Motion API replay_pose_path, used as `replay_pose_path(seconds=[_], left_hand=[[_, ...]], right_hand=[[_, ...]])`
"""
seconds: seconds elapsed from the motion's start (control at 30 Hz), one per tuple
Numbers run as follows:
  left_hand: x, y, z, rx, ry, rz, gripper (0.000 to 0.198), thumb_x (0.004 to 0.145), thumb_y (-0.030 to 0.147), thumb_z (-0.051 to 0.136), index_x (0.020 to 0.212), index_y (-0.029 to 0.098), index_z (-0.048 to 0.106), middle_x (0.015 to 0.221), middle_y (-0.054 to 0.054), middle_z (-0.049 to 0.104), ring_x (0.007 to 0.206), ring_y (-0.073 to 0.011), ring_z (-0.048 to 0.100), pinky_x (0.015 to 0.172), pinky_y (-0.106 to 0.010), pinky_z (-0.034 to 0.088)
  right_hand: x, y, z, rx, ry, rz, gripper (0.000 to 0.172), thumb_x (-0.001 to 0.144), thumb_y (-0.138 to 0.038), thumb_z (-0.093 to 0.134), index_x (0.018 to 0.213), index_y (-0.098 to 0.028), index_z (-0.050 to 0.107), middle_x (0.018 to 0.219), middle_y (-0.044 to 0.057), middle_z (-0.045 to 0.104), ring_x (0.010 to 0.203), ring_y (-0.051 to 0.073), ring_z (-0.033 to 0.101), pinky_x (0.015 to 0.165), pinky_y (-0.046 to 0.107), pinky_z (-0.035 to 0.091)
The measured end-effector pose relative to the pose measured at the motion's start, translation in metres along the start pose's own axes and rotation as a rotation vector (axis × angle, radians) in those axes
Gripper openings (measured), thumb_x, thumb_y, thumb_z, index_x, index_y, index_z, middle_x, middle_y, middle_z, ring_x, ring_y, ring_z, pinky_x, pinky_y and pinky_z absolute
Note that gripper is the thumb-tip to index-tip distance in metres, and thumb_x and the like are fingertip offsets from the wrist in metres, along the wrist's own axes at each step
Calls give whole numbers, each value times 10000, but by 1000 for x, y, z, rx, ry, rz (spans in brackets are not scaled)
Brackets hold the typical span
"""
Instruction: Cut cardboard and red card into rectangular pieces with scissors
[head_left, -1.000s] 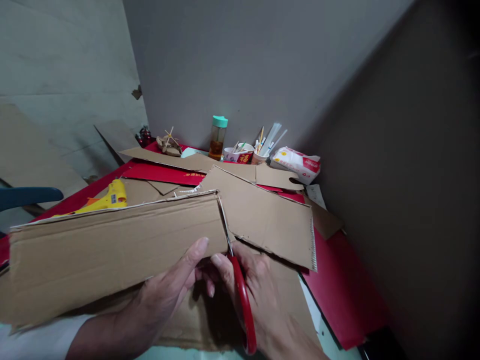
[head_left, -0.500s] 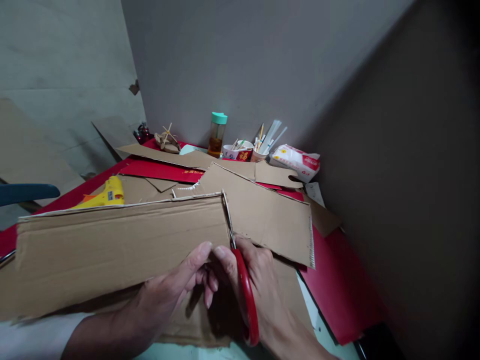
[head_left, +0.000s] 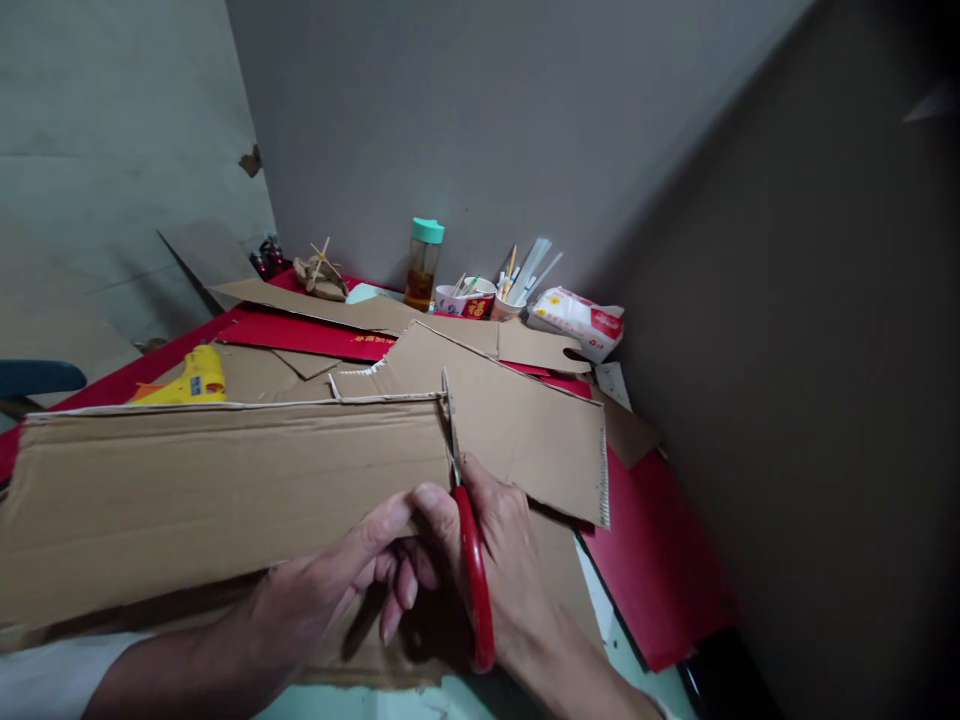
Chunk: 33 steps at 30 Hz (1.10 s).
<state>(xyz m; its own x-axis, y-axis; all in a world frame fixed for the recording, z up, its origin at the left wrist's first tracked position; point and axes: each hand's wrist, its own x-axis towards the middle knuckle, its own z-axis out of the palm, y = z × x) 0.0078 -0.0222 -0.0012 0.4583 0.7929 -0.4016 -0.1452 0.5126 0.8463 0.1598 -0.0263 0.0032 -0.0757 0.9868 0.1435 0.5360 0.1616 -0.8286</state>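
My left hand [head_left: 341, 580] grips the lower right edge of a long brown cardboard sheet [head_left: 217, 495], thumb on its face and fingers curled behind. My right hand [head_left: 517, 560] is closed round the red handles of a pair of scissors [head_left: 469, 570]. The scissor blades run up along the sheet's right edge, their tip near its top corner. A second cardboard piece [head_left: 517, 420] lies just right of the blades.
A yellow glue gun [head_left: 187, 378] lies at the left on more cardboard. Red sheets [head_left: 660, 580] cover the table. At the back stand a bottle with a teal cap [head_left: 423, 262], cups of sticks [head_left: 480, 298] and a tissue pack [head_left: 577, 320]. Walls close in behind and right.
The scissors and my right hand have moved up along the sheet's right edge. The view has shifted slightly, so everything sits further left.
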Motion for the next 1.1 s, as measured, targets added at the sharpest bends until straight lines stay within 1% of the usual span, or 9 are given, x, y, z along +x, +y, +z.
replay_pose_path(seconds=[0.07,0.17,0.3,0.5,0.67,0.77,0.87,1.0,1.1], left_hand=[[0,0,0,-2,-14,-18,544,647,748,688,650,205,722,618,-19,627,577,-161,528,578,-277,451],[-2,-1,-2,18,-1,-33,527,681,721,675,629,198,715,629,-31,633,571,-160,521,590,-280,450],[-2,0,-3,28,33,-26,509,644,708,702,638,199,701,633,-31,623,588,-170,524,561,-280,447],[3,2,-1,37,41,-8,567,603,737,707,629,170,720,641,-50,640,580,-161,517,514,-268,450],[-1,1,-1,28,11,-55,574,584,751,713,632,179,710,586,-51,639,531,-166,523,458,-263,428],[-5,2,-1,28,35,-101,579,563,751,722,639,177,724,580,-58,649,534,-162,512,458,-256,417],[-5,3,-2,53,38,-101,563,624,734,697,584,172,716,563,-52,636,516,-148,495,474,-252,424],[-3,2,-5,71,12,-89,562,663,713,689,557,162,728,576,-58,640,519,-150,498,491,-258,441],[-3,3,-9,36,17,-39,452,706,601,726,596,163,747,616,-61,666,572,-167,533,531,-263,463]], right_hand=[[0,0,1,46,10,-12,168,919,-309,560,787,-226,497,512,-89,493,428,93,430,471,206,330],[0,-1,2,45,40,-37,250,944,-297,538,715,-221,472,564,-72,539,480,85,473,522,190,363],[1,-1,4,7,6,-54,304,978,-278,476,682,-213,504,637,-47,596,537,86,522,574,185,391],[3,2,5,54,4,-41,283,975,-334,508,717,-219,532,569,-63,509,513,101,502,539,194,377],[4,-2,1,-21,48,-30,365,987,-478,448,737,-223,527,619,-32,549,545,127,511,570,233,400],[5,-5,-3,-42,29,-35,348,993,-458,424,780,-225,570,665,-10,585,576,141,539,587,248,408],[6,-9,-6,-44,36,-21,344,990,-411,428,755,-221,592,668,10,596,594,152,552,591,257,411],[8,-6,-2,95,54,-10,363,966,-386,453,656,-219,540,622,3,547,590,148,531,595,253,421],[11,4,1,223,48,87,456,962,-486,454,598,-214,487,530,-21,477,481,127,503,475,229,398]])
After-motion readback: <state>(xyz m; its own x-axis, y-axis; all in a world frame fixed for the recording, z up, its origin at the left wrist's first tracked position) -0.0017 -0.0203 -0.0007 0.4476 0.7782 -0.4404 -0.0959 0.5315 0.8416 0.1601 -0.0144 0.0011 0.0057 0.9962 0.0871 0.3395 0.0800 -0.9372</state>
